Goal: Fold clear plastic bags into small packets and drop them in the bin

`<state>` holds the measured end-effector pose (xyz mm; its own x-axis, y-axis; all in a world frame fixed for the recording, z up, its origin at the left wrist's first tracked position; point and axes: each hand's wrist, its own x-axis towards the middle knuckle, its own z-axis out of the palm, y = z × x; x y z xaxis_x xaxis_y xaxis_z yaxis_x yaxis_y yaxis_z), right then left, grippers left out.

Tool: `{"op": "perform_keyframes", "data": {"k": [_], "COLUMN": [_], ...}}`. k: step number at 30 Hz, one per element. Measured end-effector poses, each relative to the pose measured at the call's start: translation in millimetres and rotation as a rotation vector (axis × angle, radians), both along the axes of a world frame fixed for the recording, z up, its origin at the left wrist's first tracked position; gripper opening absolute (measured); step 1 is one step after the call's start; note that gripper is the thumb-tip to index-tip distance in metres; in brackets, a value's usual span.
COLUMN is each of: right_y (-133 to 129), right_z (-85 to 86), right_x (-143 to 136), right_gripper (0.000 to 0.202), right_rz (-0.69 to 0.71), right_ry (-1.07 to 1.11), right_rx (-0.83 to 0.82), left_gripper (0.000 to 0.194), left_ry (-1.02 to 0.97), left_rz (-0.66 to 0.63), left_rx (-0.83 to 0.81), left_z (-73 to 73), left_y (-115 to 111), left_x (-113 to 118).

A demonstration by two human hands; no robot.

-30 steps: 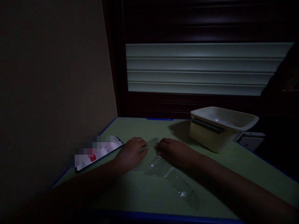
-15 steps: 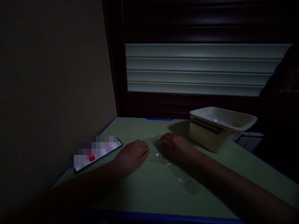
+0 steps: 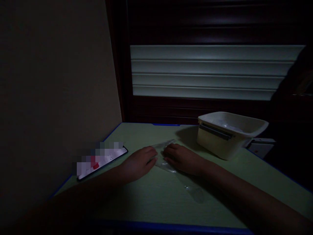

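Observation:
A thin, clear, crinkled plastic film [image 3: 168, 168] lies on the table between my hands, possibly a bag, though its kind is hard to make out in the dim light. From it a narrow see-through strip [image 3: 194, 192] with a rounded end stretches toward the front right. My left hand [image 3: 140, 161] is closed at the film's left edge, thumb below the bent fingers. On the film's right side rests my right hand [image 3: 182, 158], its fingers curled down against the plastic. The fingertips of both hands are partly hidden.
A phone [image 3: 114, 156] with a lit, partly blurred screen lies left of my left hand. At the back right stands a cream plastic tub [image 3: 212, 143] with a dark handle and clear plastic inside. Behind the light green table [image 3: 146, 202] is a slatted panel [image 3: 200, 71]; a wall is at left.
My right hand has lowered onto the film, and its fingers have curled in. My left hand has shifted slightly right. The film's far part is pulled a little flatter.

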<state>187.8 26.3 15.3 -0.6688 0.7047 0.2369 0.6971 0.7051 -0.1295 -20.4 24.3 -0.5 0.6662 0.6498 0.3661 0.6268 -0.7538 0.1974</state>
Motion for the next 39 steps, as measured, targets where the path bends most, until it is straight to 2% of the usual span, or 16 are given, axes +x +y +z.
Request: {"op": "perform_keyframes", "data": {"k": [10,17,21,25,29,34,39], "right_y": [0,1,0,1,3,6,14], "right_z": [1.5,2.3,2.5,1.8,0.2,-4.1,-9.3], "right_x": [3,4,7,9,9,9,14], "right_gripper": [0.026,0.049,0.056,0.069,0.072,0.066,0.048], "right_rz": [0.013,0.0,-0.014,-0.035,-0.035,-0.059,-0.062], "right_ry": [0.002,-0.022,-0.05,-0.062,-0.048,0.003,0.043], "right_rx": [-0.048,-0.09,-0.146,-0.202,-0.211,-0.143,-0.07], "left_gripper": [0.024,0.029,0.031,0.021,0.026,0.028,0.029], "left_ry": [0.031,0.022,-0.05,-0.126,-0.102,-0.07,-0.087], "left_rz": [0.227,0.349,0.408,0.337,0.196,0.081,0.03], "left_rx": [0.059,0.094,0.115,0.116,0.043,-0.012,-0.034], "left_z": [1.5,-2.8,0.1,9.0,13.0,8.9,8.0], "left_y": [-1,6,7,3,-2,-4,-5], "left_x": [-3,-6,-6,-2,1,2,3]}}
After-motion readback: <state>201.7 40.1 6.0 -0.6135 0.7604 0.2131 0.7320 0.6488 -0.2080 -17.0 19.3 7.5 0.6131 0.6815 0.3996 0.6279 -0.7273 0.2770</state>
